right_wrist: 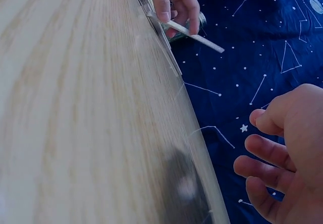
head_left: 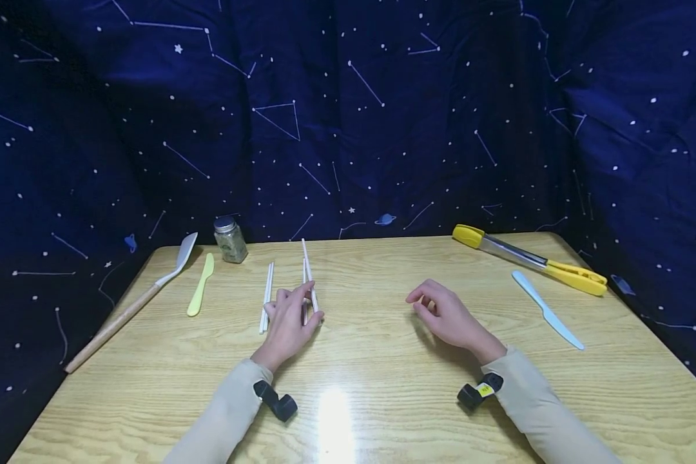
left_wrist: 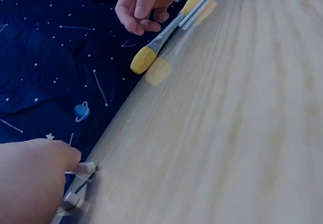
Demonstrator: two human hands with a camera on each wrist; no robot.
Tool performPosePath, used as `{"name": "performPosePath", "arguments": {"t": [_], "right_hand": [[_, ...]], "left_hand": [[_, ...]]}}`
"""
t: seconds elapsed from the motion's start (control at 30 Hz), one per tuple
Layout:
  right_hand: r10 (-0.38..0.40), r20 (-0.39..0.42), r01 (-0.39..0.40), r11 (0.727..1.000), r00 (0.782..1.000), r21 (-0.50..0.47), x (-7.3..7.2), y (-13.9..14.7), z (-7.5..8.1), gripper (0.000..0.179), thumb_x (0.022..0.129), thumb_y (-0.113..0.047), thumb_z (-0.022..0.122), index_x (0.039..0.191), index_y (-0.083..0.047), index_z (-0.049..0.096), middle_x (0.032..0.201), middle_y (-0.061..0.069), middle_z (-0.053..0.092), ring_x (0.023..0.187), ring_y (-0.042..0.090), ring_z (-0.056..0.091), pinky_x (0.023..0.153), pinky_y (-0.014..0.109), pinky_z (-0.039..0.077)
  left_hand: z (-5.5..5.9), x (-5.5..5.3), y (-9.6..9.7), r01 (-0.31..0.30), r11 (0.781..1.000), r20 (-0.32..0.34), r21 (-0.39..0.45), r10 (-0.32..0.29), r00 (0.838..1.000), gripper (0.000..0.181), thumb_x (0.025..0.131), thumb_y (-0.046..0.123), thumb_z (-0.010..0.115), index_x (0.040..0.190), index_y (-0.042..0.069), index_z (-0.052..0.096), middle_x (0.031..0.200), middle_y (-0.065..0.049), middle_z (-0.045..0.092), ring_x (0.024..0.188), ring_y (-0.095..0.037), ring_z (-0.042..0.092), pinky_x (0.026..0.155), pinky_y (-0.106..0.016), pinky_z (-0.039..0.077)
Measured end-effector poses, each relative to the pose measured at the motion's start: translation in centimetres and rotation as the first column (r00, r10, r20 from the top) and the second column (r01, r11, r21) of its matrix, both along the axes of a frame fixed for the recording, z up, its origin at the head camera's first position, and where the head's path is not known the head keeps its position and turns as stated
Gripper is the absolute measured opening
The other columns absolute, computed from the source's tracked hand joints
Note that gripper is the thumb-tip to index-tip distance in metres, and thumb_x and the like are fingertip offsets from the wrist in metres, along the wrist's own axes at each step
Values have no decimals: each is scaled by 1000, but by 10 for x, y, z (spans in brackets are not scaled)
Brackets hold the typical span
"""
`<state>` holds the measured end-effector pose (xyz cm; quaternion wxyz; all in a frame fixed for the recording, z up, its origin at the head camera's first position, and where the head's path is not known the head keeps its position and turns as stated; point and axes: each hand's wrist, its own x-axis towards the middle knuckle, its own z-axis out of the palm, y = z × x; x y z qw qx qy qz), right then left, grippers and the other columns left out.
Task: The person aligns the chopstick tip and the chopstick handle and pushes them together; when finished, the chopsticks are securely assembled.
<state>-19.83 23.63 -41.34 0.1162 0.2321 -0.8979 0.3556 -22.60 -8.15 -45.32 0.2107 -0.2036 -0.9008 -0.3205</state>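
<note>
My left hand (head_left: 290, 322) pinches a white chopstick (head_left: 307, 261) between thumb and fingers, its far end raised off the table in the right wrist view. Another white chopstick (head_left: 304, 277) lies just under and beside it, partly hidden by the fingers. To the left of that hand, a pair of white chopsticks (head_left: 267, 296) rests side by side on the wood. My right hand (head_left: 446, 316) hovers above the table, fingers loosely bent and holding nothing. In the right wrist view, the fingers (right_wrist: 267, 171) of that hand are apart.
A spatula (head_left: 130, 312), a yellow knife (head_left: 200, 287) and a jar (head_left: 230, 240) with a dark lid stand or lie at the left. On the right are yellow-ended tongs (head_left: 524, 256) and a light blue knife (head_left: 548, 310). A starry dark blue curtain (head_left: 348, 129) hangs behind the table (head_left: 383, 374).
</note>
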Motion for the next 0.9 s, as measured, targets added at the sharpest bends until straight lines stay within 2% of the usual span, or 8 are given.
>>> {"name": "performPosePath", "arguments": {"t": [0.17,0.4,0.63,0.9], "right_hand": [[12,-17,-12,1000,1000,-1,0,-1,2,15,88,2,60,97,-9,64,95,2,61,77,10,50,64,26,46],[36,-23,-36,999,999,-14,-1,-2,1,14,88,4,59,95,-8,65,96,2,61,77,9,50,63,26,47],[41,-7,-41,999,999,-10,-1,-2,0,13,88,2,60,95,-8,65,95,2,61,75,10,49,62,25,46],[26,20,-26,1000,999,-10,0,5,2,9,90,0,60,96,-5,65,92,4,60,73,10,48,61,23,44]], "left_hand": [[-1,0,-4,-14,999,16,-35,14,1000,50,79,24,76,123,6,60,104,-7,66,93,-28,46,78,-47,24],[-1,1,-7,-27,997,41,-70,30,999,39,79,26,76,110,5,67,113,-14,54,99,-32,41,77,-47,24],[-1,1,-6,-49,998,82,-50,53,995,38,82,27,72,111,3,67,114,-15,52,99,-32,40,78,-45,25],[1,-2,2,-43,999,81,-31,46,996,38,87,25,68,117,1,64,115,-16,52,100,-31,40,77,-44,25]]}}
